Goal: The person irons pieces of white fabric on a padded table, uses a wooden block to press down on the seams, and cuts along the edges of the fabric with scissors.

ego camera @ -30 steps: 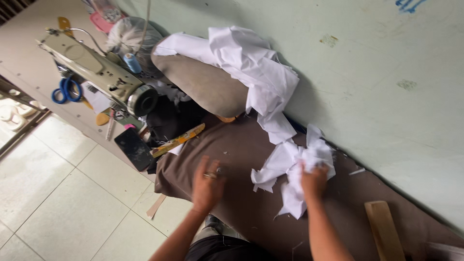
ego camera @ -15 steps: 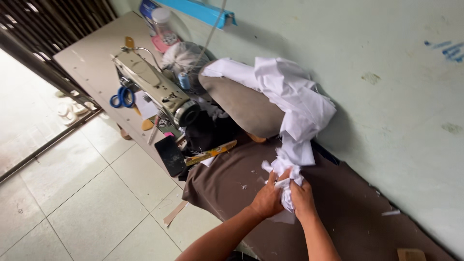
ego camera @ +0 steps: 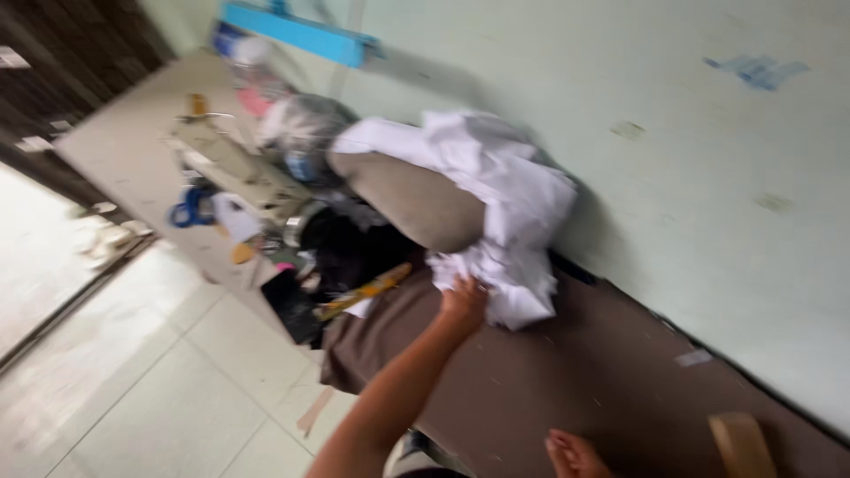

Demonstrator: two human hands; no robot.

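Observation:
My left hand (ego camera: 462, 301) reaches out over the brown-covered table (ego camera: 620, 381) and grips the lower edge of a heap of white cloth (ego camera: 522, 212). The cloth is draped over a rounded beige cushion (ego camera: 412, 199) against the pale green wall. My right hand (ego camera: 574, 455) sits low at the frame's bottom edge above the brown surface, fingers apart and nothing in it. The picture is motion-blurred, so the finger detail is soft.
A sewing machine (ego camera: 235, 168) stands on a beige table at the left, with blue-handled scissors (ego camera: 190, 208) beside it. A yellow ruler (ego camera: 367, 290) and dark items (ego camera: 292, 305) lie at the brown table's left end. A wooden block (ego camera: 739, 443) is at the bottom right.
Both hands were bunching white scraps together in mid-table. Now my left hand has pushed them up against the big white heap, and my right hand has drawn back toward me.

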